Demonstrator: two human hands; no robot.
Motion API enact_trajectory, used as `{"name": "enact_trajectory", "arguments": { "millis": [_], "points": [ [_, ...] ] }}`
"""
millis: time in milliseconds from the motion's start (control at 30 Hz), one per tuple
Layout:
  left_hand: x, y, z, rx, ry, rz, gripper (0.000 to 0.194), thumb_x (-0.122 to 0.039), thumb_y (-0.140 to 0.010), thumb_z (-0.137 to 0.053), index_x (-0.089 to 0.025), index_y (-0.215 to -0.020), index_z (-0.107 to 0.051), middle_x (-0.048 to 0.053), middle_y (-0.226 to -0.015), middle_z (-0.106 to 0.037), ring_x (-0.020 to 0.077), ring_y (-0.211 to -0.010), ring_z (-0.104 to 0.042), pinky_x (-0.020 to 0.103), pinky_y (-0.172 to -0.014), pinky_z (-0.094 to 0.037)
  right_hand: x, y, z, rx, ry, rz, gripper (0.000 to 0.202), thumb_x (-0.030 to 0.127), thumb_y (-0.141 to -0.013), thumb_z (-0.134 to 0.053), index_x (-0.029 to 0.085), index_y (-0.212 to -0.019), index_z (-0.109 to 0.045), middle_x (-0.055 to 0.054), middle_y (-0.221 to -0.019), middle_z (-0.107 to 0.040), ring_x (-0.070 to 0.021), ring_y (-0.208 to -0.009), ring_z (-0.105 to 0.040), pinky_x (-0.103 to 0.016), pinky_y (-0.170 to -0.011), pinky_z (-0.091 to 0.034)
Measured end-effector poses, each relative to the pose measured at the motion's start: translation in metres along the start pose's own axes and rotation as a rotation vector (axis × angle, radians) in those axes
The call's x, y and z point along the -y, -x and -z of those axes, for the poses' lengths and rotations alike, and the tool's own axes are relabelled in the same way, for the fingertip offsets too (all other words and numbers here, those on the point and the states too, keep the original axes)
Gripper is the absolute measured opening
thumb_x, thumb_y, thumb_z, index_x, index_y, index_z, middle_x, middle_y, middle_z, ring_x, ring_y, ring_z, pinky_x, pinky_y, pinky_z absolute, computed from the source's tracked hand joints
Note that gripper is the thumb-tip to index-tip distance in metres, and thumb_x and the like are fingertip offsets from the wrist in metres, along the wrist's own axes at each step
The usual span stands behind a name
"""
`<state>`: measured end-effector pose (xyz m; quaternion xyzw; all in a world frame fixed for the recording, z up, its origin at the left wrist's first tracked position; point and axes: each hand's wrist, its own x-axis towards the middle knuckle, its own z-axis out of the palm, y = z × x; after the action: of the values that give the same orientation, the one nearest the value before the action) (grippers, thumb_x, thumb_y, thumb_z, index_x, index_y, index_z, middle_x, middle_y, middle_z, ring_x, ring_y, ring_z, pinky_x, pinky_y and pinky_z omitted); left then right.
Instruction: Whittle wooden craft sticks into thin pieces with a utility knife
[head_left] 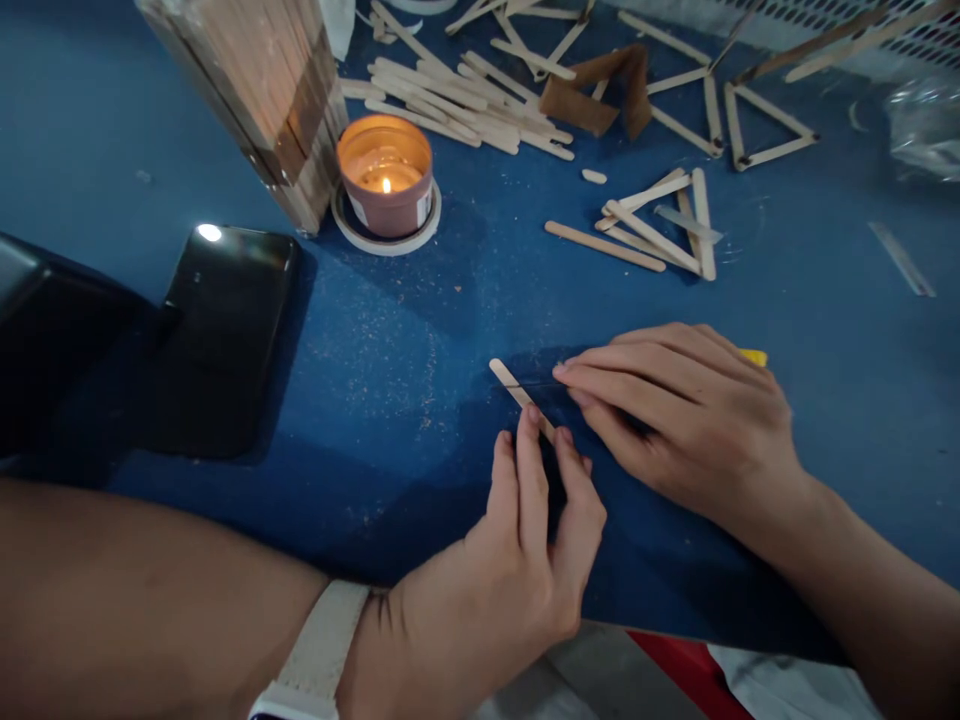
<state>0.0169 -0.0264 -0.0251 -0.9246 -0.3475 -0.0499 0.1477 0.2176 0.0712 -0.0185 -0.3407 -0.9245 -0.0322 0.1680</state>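
Observation:
My left hand (517, 530), with a white watch strap (328, 640) at its wrist, holds a pale wooden stick (511, 381) down near the table's front edge. The stick's upper end points up and left, and a thin dark line crosses it. To the right, my right hand (675, 415) has its thumb and fingertips pinched on a thin dark object (541, 384), maybe a wire or blade, that reaches to the stick. A yellow tip (754, 357) shows beyond the knuckles of my right hand.
A lit candle (386, 175) stands on a white saucer beside a wrapped bundle of sticks (259, 100). Left lies a black phone (225, 340). Loose sticks (457, 100), stick triangles (660, 222), brown tape (600, 90) and a single stick (604, 246) lie toward the back.

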Motion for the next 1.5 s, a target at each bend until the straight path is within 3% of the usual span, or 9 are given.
{"name": "enact_trajectory", "arguments": {
  "millis": [133,267,667,767,900,1100,1300,1500],
  "points": [
    [-0.001,-0.001,0.001,0.017,-0.011,-0.001,0.054,-0.029,-0.106,-0.052,0.005,-0.148,-0.057,0.028,-0.147,-0.062,0.0455,-0.134,-0.065,0.056,-0.113,-0.056,0.001,-0.002,-0.003,-0.082,0.020,0.057,0.027,0.011,-0.097,-0.071,0.018,-0.122,-0.076,-0.007,-0.102,-0.082,-0.0265,-0.089,-0.074,-0.041,-0.072,-0.058],
    [0.000,-0.002,0.002,0.012,-0.006,0.008,0.050,-0.026,-0.105,-0.053,0.001,-0.147,-0.059,0.023,-0.146,-0.065,0.0435,-0.134,-0.066,0.053,-0.113,-0.058,0.001,-0.002,-0.001,-0.052,0.020,0.035,0.032,0.011,-0.098,-0.069,0.026,-0.125,-0.076,-0.004,-0.102,-0.082,-0.0253,-0.086,-0.074,-0.040,-0.070,-0.056],
    [-0.010,-0.001,-0.004,0.018,-0.094,0.060,0.052,-0.033,-0.106,-0.059,-0.004,-0.148,-0.059,0.021,-0.150,-0.063,0.0404,-0.136,-0.065,0.053,-0.118,-0.054,0.000,0.000,0.001,-0.065,-0.008,0.015,0.028,0.009,-0.094,-0.072,0.024,-0.118,-0.078,-0.005,-0.098,-0.080,-0.0232,-0.084,-0.075,-0.038,-0.069,-0.059],
    [-0.012,-0.001,-0.008,-0.023,-0.087,0.086,0.049,-0.033,-0.104,-0.062,-0.006,-0.145,-0.063,0.020,-0.148,-0.064,0.0408,-0.135,-0.066,0.053,-0.116,-0.056,0.006,-0.007,-0.002,-0.081,-0.040,0.012,0.023,0.011,-0.096,-0.071,0.021,-0.116,-0.078,-0.007,-0.099,-0.079,-0.0230,-0.085,-0.074,-0.036,-0.072,-0.061],
    [-0.012,-0.001,-0.009,-0.039,-0.083,0.085,0.048,-0.031,-0.104,-0.063,-0.006,-0.145,-0.064,0.020,-0.147,-0.064,0.0426,-0.134,-0.066,0.053,-0.114,-0.057,0.010,-0.015,-0.007,-0.060,-0.114,0.056,0.029,0.008,-0.099,-0.066,0.013,-0.126,-0.075,-0.009,-0.094,-0.078,-0.0212,-0.081,-0.071,-0.036,-0.073,-0.063],
    [-0.011,-0.001,-0.012,-0.066,-0.019,0.109,0.045,-0.027,-0.105,-0.060,-0.006,-0.144,-0.063,0.019,-0.144,-0.065,0.0466,-0.134,-0.065,0.060,-0.114,-0.056,0.008,-0.016,-0.007,-0.083,-0.209,0.066,0.030,0.003,-0.097,-0.066,0.014,-0.123,-0.076,-0.009,-0.107,-0.081,-0.0203,-0.087,-0.072,-0.036,-0.079,-0.063],
    [-0.006,-0.002,-0.009,-0.032,-0.009,0.075,0.045,-0.030,-0.106,-0.055,-0.008,-0.145,-0.062,0.020,-0.146,-0.062,0.0465,-0.136,-0.063,0.060,-0.114,-0.055,0.002,-0.012,-0.002,-0.048,-0.252,0.013,0.034,0.003,-0.098,-0.062,0.018,-0.125,-0.077,-0.007,-0.107,-0.082,-0.0207,-0.087,-0.073,-0.037,-0.079,-0.062],
    [0.001,-0.001,-0.007,-0.035,-0.026,0.022,0.047,-0.028,-0.107,-0.045,-0.007,-0.146,-0.061,0.019,-0.144,-0.064,0.0443,-0.132,-0.067,0.058,-0.111,-0.057,0.009,-0.017,-0.002,-0.071,-0.224,0.038,0.030,0.003,-0.098,-0.063,0.015,-0.123,-0.076,-0.008,-0.103,-0.081,-0.0202,-0.085,-0.072,-0.035,-0.076,-0.063]
  ]
}}
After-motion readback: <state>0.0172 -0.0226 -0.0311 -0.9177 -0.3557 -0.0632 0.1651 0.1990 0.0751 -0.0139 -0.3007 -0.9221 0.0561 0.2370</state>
